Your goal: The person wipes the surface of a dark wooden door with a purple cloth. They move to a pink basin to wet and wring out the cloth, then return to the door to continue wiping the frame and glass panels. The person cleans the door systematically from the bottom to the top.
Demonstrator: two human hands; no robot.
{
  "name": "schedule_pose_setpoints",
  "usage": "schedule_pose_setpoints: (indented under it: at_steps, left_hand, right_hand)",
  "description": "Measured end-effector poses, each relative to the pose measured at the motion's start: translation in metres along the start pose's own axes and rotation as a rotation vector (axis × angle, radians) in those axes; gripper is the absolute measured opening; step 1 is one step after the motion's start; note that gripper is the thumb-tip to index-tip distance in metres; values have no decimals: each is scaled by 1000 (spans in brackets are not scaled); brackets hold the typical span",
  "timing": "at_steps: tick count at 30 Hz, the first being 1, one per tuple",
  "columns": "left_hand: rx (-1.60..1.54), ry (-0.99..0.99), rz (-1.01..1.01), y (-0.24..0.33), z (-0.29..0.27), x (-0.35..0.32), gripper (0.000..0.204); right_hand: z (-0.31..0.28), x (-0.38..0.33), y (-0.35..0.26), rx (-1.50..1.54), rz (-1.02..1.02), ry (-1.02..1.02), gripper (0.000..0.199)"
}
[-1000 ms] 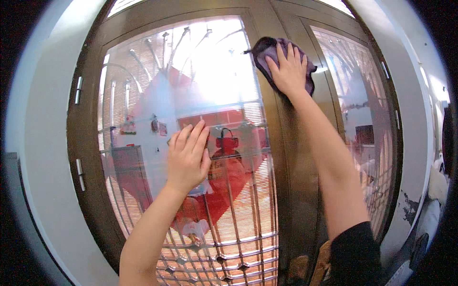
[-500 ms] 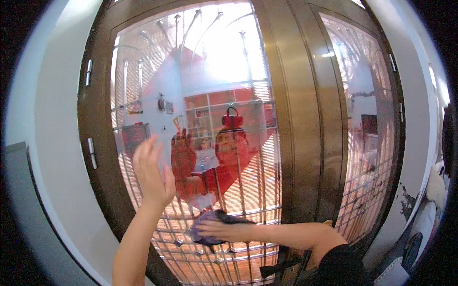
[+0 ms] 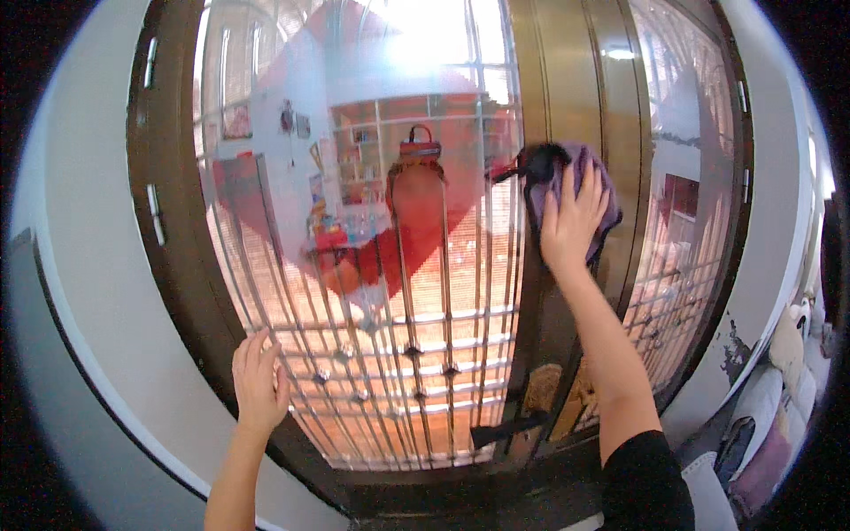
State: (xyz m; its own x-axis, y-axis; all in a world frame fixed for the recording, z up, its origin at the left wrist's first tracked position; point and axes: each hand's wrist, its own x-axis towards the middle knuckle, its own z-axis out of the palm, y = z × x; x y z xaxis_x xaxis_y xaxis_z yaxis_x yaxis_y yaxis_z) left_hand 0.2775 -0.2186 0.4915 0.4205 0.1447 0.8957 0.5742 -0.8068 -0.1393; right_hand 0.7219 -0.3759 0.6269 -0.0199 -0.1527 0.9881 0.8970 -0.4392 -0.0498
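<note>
From the head camera, here's my right hand, up on the right, laid flat over a purple cloth with the fingers stretched out and a little apart, not curled round it. The cloth sits against the brown metal door frame, on the upright between the two glass parts, its dark bunched end poking left toward the big glass pane. My arm comes up from a black sleeve at the lower edge.

Over to my left hand: nothing in it, fingers together and loosely bent, low by the left edge of that pane. Whether the fingertips touch the glass, I can't tell.

And the pane itself, busy as anything! A big red diamond shows in it, though I can't say on which side of the glass it lies. Metal grille bars cross the lower part, and over it all float reflections, a person with a head-worn camera and some shelves among them.

Below my right hand, well apart from it, a black door handle juts out to the left. Past the upright, a narrower glass pane; far left, silver hinges on the frame and a pale wall beside it.
</note>
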Motion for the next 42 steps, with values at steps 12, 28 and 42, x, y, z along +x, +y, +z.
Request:
schedule_pose_setpoints:
  at_steps: [12,28,42]
  left_hand:
    - [230,-139,-225,57,-87,-96,33]
    - [363,-312,-334,154,-143,-145,30]
    - [283,-389,-443,184,-134,-150,31]
  right_hand:
    - [-16,-7,57,143,-495,-255,49]
    - [10,-23,69,215,-575,29,46]
    - [-1,-26,65,247,-507,-23,47]
